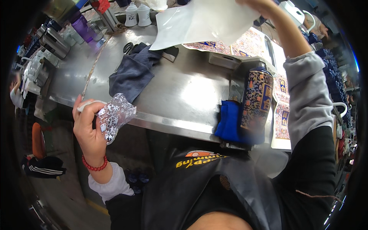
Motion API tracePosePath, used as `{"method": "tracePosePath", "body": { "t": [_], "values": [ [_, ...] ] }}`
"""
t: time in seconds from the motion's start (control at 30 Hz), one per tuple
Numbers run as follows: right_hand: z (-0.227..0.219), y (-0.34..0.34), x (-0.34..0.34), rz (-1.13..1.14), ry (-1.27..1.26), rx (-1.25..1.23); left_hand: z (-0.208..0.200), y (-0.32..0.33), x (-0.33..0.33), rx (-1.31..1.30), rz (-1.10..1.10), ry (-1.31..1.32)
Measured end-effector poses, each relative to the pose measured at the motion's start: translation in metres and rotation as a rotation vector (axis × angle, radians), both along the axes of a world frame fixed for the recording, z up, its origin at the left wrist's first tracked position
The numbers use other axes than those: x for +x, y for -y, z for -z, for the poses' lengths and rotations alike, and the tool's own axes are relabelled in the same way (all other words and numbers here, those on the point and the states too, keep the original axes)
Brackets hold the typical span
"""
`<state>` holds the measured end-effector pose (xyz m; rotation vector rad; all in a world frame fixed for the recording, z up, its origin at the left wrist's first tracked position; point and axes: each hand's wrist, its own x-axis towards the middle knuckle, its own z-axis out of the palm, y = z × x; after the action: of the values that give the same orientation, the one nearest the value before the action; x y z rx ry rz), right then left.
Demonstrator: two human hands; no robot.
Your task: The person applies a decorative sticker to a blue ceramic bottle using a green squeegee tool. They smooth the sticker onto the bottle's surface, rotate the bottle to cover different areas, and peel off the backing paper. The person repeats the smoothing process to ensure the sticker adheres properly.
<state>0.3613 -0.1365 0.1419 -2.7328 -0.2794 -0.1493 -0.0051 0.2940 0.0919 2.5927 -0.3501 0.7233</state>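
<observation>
My left hand point(90, 124), with red beads at its wrist, is closed on a thin, curled clear film with a white scroll pattern point(117, 113). A crumpled whitish bit point(91, 105) is also between its fingers. At the top of the view my right hand point(257, 4) grips the edge of a large translucent white sheet point(203, 23); its fingers are partly hidden. The sheet overhangs several printed floral sheets point(249, 42). A dark blue floral bottle point(257, 96) lies tilted against a blue padded rest point(229, 119) at the table's right front.
On the metal table point(172, 92) lie a dark grey cloth point(134, 71) and scissors point(128, 48). Two white bottles point(137, 15) stand at the back. A steel jug point(55, 41) and a purple container point(81, 28) are at the far left. Dark patterned bottles point(333, 76) line the right.
</observation>
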Motion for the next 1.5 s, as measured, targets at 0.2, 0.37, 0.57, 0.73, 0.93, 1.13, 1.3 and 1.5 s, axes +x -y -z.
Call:
{"method": "tracePosePath", "body": {
  "t": [0.2,0.37,0.57,0.73,0.93,1.13,1.3,1.5],
  "values": [
    [-0.065,0.071,-0.047,-0.116,-0.15,0.765,-0.023,0.027,0.014,0.122,0.101,-0.011],
    [-0.069,0.183,-0.167,-0.057,0.079,1.15,-0.042,0.05,0.031,0.227,0.2,-0.027],
    [-0.011,0.362,-0.439,0.336,0.648,1.276,-0.08,0.094,0.087,0.346,0.598,0.1],
    [0.082,0.443,-0.71,0.745,0.892,1.318,-0.116,0.144,0.127,0.437,0.822,0.16],
    [0.287,0.423,-0.918,1.309,1.152,1.503,-0.161,0.248,0.129,0.617,0.962,0.244],
    [0.439,0.398,-0.935,2.197,0.2,1.283,-0.153,0.37,0.095,0.633,1.039,0.169],
    [0.35,0.425,-0.759,1.683,0.293,0.437,-0.129,0.481,0.07,0.568,1.034,0.103],
    [0.136,0.331,-0.534,0.519,0.546,0.316,-0.105,0.565,0.075,0.748,0.914,-0.034]
  ]
}}
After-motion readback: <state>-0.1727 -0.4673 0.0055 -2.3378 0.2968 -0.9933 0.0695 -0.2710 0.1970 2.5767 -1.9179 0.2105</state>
